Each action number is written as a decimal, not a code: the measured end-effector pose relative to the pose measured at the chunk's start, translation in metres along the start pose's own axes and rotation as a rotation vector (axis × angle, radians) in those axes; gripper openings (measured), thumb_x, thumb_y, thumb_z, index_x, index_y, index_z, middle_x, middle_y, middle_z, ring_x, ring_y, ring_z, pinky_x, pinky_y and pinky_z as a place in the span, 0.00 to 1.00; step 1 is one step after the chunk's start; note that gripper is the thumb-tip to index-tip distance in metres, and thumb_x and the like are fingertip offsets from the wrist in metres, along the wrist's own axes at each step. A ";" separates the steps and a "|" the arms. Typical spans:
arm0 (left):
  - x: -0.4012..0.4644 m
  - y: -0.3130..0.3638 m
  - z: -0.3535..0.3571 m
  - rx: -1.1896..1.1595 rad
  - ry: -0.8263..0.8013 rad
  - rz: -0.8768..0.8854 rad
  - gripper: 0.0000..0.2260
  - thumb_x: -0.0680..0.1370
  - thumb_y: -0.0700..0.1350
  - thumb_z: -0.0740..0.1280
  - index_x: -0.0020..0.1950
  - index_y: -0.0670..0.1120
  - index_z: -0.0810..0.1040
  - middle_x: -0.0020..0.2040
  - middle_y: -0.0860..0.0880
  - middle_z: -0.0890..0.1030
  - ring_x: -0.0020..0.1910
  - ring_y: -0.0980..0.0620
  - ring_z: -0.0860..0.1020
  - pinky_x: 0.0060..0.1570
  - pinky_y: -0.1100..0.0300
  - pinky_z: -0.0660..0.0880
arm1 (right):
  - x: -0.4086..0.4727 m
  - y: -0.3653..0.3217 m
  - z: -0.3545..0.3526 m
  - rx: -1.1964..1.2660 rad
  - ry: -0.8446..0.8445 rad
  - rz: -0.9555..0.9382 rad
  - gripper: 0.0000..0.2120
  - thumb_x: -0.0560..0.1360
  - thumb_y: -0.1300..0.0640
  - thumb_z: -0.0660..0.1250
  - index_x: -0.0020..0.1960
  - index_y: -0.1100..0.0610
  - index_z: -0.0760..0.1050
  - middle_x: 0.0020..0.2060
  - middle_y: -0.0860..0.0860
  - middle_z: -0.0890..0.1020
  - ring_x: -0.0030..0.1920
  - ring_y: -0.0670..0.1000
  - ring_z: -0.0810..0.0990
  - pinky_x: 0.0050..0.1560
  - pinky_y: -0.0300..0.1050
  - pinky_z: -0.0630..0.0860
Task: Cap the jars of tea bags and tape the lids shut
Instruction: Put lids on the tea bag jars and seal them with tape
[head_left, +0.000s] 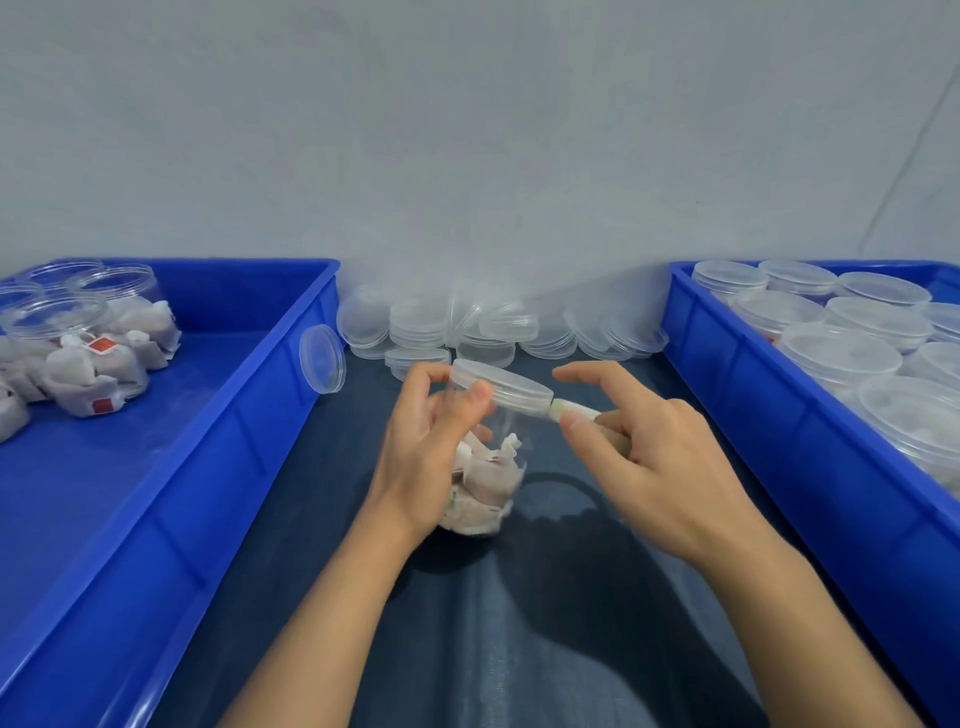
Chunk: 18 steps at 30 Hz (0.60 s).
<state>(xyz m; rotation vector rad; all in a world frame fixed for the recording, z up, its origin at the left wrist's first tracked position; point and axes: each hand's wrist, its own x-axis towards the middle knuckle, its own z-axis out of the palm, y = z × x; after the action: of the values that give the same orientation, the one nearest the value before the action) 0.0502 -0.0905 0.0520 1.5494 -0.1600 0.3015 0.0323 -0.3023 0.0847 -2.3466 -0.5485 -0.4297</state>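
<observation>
Jar: centre of the frame, the clear jar (493, 467) is tilted, tea bags (485, 480) heaped in its lower half, and it's capped with a clear lid (501, 385).
Left grip: the left hand (426, 441) wraps the jar from the left side, thumb pressed on the wall just under the lid rim, fingers curled behind; a firm hold on the jar.
Right grip: the right hand (639, 457) sits just right of the jar, thumb and curled fingers pinching a strip of tape (574, 410), index finger stretched out above it.
Tape: the strip runs from the right grip leftward and meets the lid's right edge, right at the seam.
Tabletop: dark blue tabletop (519, 649) under both arms.
Loose lids: a pile of spare lids (467, 327) along the back, centre frame.
Left bin: blue bin (218, 415) at left with uncapped jars (78, 332) of tea bags.
Right bin: blue bin (779, 441) at right, packed with capped jars (841, 353).
</observation>
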 end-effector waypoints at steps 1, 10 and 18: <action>0.000 0.000 0.000 0.003 -0.011 -0.014 0.23 0.74 0.64 0.70 0.58 0.48 0.76 0.51 0.45 0.87 0.50 0.37 0.85 0.52 0.44 0.80 | 0.001 0.001 -0.001 -0.039 0.004 0.005 0.12 0.84 0.47 0.61 0.66 0.40 0.73 0.25 0.48 0.73 0.30 0.52 0.72 0.35 0.42 0.65; -0.005 0.008 0.002 -0.227 -0.159 -0.223 0.33 0.76 0.65 0.68 0.66 0.37 0.74 0.54 0.35 0.86 0.47 0.34 0.85 0.49 0.43 0.81 | 0.001 0.000 -0.005 -0.077 -0.055 0.014 0.18 0.84 0.36 0.50 0.71 0.26 0.68 0.30 0.45 0.78 0.37 0.47 0.77 0.42 0.47 0.73; -0.018 0.016 0.013 0.426 0.215 0.055 0.18 0.79 0.67 0.60 0.55 0.55 0.74 0.51 0.57 0.83 0.48 0.55 0.84 0.53 0.47 0.79 | -0.002 -0.009 0.006 -0.126 -0.013 0.097 0.16 0.84 0.39 0.55 0.68 0.31 0.75 0.31 0.35 0.76 0.38 0.48 0.75 0.46 0.50 0.76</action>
<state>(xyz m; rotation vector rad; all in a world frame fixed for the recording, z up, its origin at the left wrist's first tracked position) 0.0291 -0.1053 0.0627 1.9213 0.0344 0.5705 0.0269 -0.2928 0.0845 -2.4862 -0.4226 -0.4151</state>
